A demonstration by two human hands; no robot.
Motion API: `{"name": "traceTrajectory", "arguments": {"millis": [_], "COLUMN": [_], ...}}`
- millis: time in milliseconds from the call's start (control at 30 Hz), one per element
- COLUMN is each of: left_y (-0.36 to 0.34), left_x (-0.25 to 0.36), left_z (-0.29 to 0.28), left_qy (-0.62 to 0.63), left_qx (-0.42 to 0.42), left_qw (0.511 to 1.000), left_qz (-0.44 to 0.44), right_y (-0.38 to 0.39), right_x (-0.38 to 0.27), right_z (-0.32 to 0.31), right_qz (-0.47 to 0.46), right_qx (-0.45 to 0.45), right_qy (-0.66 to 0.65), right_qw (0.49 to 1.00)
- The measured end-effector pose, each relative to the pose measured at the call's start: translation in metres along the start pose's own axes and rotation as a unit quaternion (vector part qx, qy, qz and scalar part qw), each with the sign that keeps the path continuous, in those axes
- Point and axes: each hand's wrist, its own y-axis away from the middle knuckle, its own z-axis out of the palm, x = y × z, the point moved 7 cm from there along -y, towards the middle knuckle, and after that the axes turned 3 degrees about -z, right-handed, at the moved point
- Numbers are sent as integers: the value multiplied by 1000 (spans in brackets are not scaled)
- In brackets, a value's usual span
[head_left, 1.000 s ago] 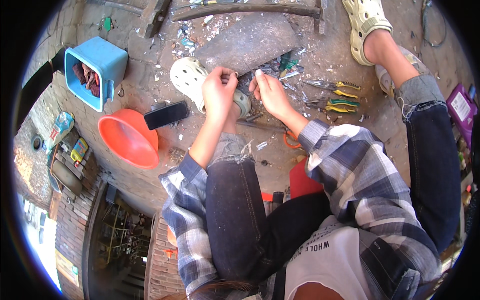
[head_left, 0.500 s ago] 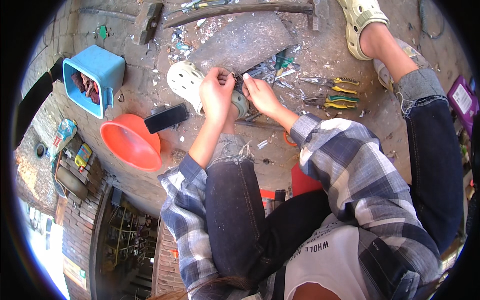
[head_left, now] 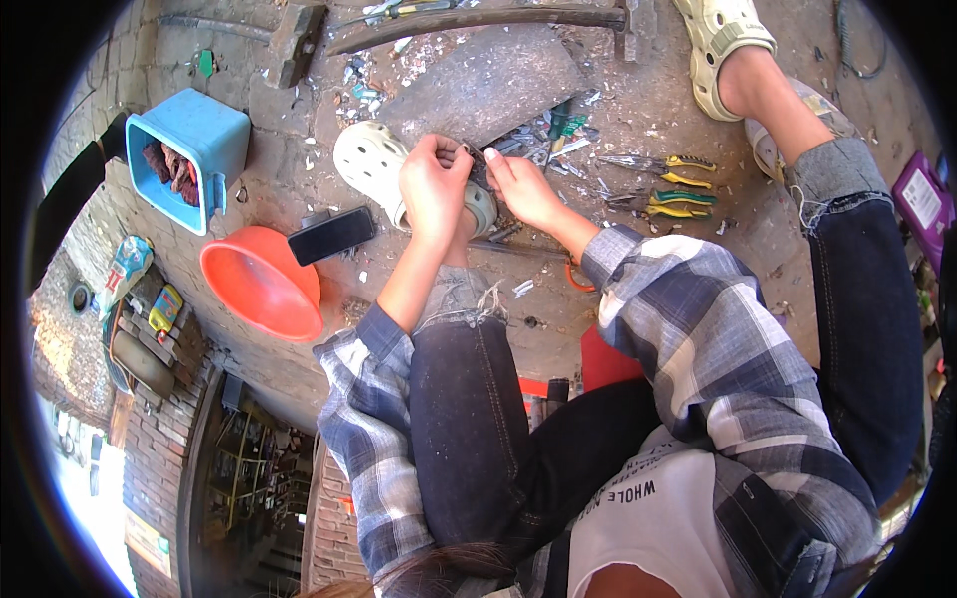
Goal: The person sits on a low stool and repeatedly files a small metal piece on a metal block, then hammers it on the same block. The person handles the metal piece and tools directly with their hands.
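Above my clog (head_left: 367, 164), my two hands meet over a small dark piece (head_left: 478, 169) whose kind I cannot make out. The fingers of my left hand (head_left: 432, 184) are curled and pinched at its left side. My right hand (head_left: 520, 189) grips it from the right, thumb stretched along the top. Just beyond the hands lies a flat grey slab (head_left: 488, 85) with bright scraps scattered around it. A green-handled screwdriver (head_left: 560, 120) lies near the slab's right corner. To the right are pliers with yellow-and-black handles (head_left: 688, 162) and pliers with green-and-yellow handles (head_left: 680, 203).
A long wooden-handled hammer (head_left: 478, 20) lies beyond the slab, and another hammer head (head_left: 295, 45) at far left. On the left stand a blue bin (head_left: 224, 135) with dark red cloth, an orange-red basin (head_left: 254, 269) and a black phone (head_left: 334, 236). A purple bottle (head_left: 919, 204) is far right.
Both hands stay at nearly the same place with the dark piece between them. The right hand and forearm have shifted very slightly; the surrounding things have not moved.
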Motion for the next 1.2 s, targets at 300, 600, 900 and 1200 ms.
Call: {"name": "traceTrajectory", "arguments": {"millis": [300, 600, 900, 1200], "left_y": [0, 0, -1, -1], "left_x": [2, 2, 2, 1], "left_z": [0, 2, 1, 1], "left_qy": [-9, -10, -4, -3], "left_qx": [2, -1, -9, -16], "left_qw": [1000, 1000, 1000, 1000], "left_qz": [12, 21, 21, 8], "right_y": [-2, 0, 14, 18], "right_x": [4, -8, -32, -36], "right_z": [0, -7, -4, 2], "right_qz": [19, 6, 52, 32], "right_qx": [-20, -17, 84, 147], "right_qy": [-15, 51, 257, 326], "right_qw": [1000, 999, 961, 933]}}
